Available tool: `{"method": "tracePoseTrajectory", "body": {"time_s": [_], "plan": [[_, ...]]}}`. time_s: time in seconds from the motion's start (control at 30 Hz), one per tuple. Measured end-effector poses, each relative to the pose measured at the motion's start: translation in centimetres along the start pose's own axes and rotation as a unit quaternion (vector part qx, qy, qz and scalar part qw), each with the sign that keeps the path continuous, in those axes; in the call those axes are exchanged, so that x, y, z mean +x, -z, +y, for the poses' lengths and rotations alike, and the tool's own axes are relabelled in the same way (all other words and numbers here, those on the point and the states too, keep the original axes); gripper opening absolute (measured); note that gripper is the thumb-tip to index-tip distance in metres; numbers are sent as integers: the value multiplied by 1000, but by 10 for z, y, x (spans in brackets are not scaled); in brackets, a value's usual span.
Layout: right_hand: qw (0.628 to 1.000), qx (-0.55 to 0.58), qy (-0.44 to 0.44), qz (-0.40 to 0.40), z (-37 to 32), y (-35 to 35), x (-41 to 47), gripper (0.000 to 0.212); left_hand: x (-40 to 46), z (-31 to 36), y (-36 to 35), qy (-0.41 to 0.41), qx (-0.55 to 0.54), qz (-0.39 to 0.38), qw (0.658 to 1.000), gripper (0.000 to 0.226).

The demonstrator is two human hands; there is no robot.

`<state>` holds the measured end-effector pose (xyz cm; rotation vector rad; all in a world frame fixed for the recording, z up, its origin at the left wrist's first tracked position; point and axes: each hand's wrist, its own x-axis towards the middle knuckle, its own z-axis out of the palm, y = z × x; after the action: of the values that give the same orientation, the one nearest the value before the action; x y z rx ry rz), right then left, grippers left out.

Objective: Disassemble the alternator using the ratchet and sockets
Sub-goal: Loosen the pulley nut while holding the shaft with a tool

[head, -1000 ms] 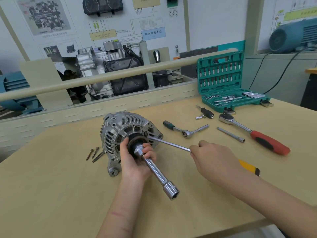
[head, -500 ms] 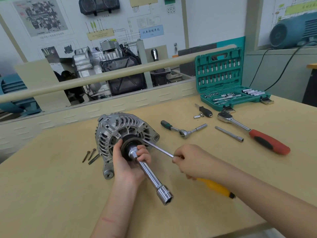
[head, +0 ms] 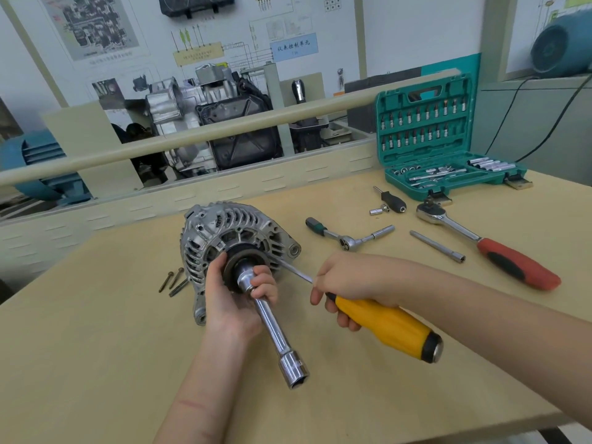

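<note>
A silver alternator (head: 234,232) lies on the wooden table with its black pulley (head: 238,254) facing me. A long chrome socket wrench (head: 275,331) sits on the pulley nut and slants down toward me. My left hand (head: 234,299) grips the wrench's upper end at the pulley, thumb along the pulley rim. My right hand (head: 355,282) holds a yellow-handled screwdriver (head: 387,325) near the front of its handle. The screwdriver's thin shaft (head: 296,272) reaches to the pulley's right side, where its tip is hidden.
Three bolts (head: 173,282) lie left of the alternator. A small ratchet (head: 347,240), an extension bar (head: 437,246), a red-handled ratchet (head: 490,248), a bit driver (head: 392,200) and an open green socket case (head: 445,139) stand at the right. A low beige wall borders the table's far side.
My right hand has slid forward along the screwdriver toward the alternator, and the yellow handle has swung down toward me. The left hand keeps its grip on the socket wrench.
</note>
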<state>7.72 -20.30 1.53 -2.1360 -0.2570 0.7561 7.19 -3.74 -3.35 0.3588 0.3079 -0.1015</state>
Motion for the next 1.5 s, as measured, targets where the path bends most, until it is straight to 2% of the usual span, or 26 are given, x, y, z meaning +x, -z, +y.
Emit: {"method": "tracePoseTrajectory", "body": {"time_s": [0.13,0.3,0.37,0.47,0.57,0.7,0.77,0.87,1.0,1.17,1.27,1.5], "plan": [[999,22,26,1,4,-9,-1,18,-2,5,2,-7,6,11,1000,43],[997,64,50,-1,5,-32,-5,16,-3,12,8,-2,42,6,999,42],[996,-27,72,35,2,-37,-4,15,-2,12,8,1,52,4,999,43],[965,-224,96,100,-8,-45,-5,28,-1,13,9,3,50,0,999,44],[952,-261,129,92,-21,-47,-14,35,-2,14,10,4,47,-2,999,43],[970,-174,160,51,-30,-24,-22,38,-2,14,12,-6,76,-2,997,44],[985,-115,125,40,-26,-20,-15,33,-2,14,13,-4,76,-4,997,45],[999,29,17,-14,-16,-28,-8,20,-1,13,14,-8,74,-5,997,44],[978,202,41,-36,-5,-37,-2,20,-1,13,14,-12,72,-5,997,45],[921,376,45,-89,-2,-49,2,22,-1,13,15,-5,68,-8,998,49],[909,403,36,-102,-2,-50,2,25,0,14,16,-4,60,-10,998,48],[936,344,41,-62,8,-48,-4,12,-2,16,15,0,70,-9,998,45]]}}
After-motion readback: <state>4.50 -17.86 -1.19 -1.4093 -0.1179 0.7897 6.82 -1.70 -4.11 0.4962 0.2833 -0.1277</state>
